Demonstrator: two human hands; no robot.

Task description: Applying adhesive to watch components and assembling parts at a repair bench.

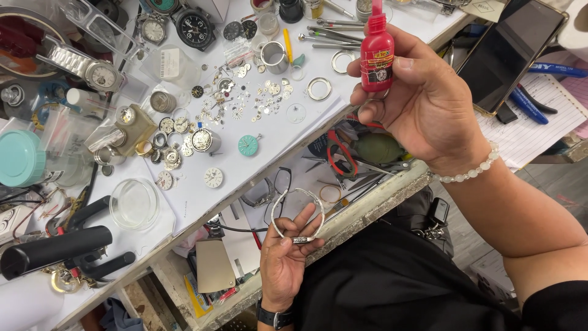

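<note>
My right hand [429,104] holds a small red bottle [376,55] upright between thumb and fingers, above the edge of the work table. A pale bead bracelet [474,171] circles that wrist. Lower down, my left hand [285,257] grips a thin silver bangle [298,214] by its flat clasp part, ring standing up over the open drawer. A black watch sits on my left wrist [275,317].
White paper [245,165] on the table carries several watch dials, gears, rings and a teal dial [248,145]. A glass dish [134,203], teal lid [18,158], black-handled tool [55,248], tweezers, a dark phone [508,52] and a notepad with blue pens lie around. The drawer holds red-handled pliers [340,156].
</note>
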